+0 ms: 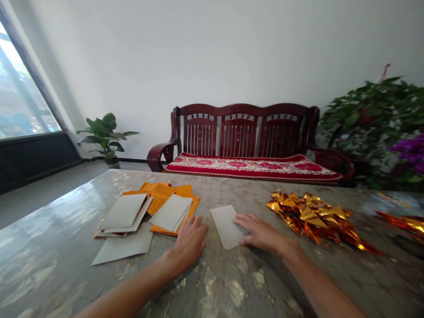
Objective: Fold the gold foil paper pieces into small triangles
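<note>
A white paper rectangle point(225, 227) lies flat on the table in front of me. My right hand point(256, 232) rests at its right edge, fingertips on the paper and the thumb apart near the lower corner. Just left of that sheet, my left hand point(192, 238) lies low on the tabletop with fingers stretched forward, beside a small stack of white sheets point(171, 213). Orange paper sheets point(159, 194) spread under and behind this stack. Farther left sits another pile of white sheets point(124, 212), with one loose white sheet point(127, 247) partly under it.
Shiny gold foil folded pieces point(308, 214) are heaped on the right. Beyond them are a clear plastic bag point(394, 204) and more orange foil point(406, 223). The table point(225, 282) has a glossy patterned cover. Behind it stand a wooden bench point(238, 132) and potted plants point(105, 137).
</note>
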Available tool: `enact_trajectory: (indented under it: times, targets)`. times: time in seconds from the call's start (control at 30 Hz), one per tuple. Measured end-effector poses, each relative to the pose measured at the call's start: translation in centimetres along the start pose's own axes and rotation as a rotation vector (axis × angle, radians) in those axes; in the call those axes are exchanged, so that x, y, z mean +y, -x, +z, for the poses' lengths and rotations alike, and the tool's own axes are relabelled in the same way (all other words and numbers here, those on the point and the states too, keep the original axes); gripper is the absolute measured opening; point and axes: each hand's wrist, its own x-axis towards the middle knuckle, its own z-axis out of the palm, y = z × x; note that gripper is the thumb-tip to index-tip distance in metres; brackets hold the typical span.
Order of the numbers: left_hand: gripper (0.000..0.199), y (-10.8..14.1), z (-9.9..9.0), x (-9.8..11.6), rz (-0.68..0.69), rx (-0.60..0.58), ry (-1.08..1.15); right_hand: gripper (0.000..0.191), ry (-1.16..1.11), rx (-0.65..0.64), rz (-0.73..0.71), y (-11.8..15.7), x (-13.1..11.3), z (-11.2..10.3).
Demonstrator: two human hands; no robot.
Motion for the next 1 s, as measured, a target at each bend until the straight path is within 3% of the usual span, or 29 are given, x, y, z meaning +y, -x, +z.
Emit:
enact_trajectory:
  times: [0.13,0.3,0.47,0.7,0.83,0.93,1.0]
  targets:
    - [0.032,-1.7,0.5,1.2,-0.026,-0.014,0.073,0.032,0.127,0.257,0.033,0.6,-2.3,2.0]
    - [0.028,-3.0,1.5,2.5,-0.073,0.018,0.133,0.01,0.316,0.28,0.118,0.1,-4.5,2.3]
    - [0.036,-3.1,2.8,3.2,-0.108,0.097,0.265,0.016,0.445,0.31,0.182,-0.5,-5.1,2.6]
    - [0.049,-3.5,3.4,1.6,-0.232,0.178,0.619,0.019,0.462,0.332,0.215,-0.4,-5.2,3.0]
    - [0.057,-3.8,3.5,1.3,-0.306,0.154,1.018,0.016,0.346,0.34,0.244,0.4,-5.4,2.5]
    - [0.062,-3.6,3.1,1.7,-0.332,0.068,1.413,0.028,0.298,0.31,0.204,1.2,-6.0,2.2]
    - [0.058,-3.5,2.5,2.0,-0.346,0.009,1.572,0.025,0.322,0.284,0.175,1.5,-6.6,2.3]
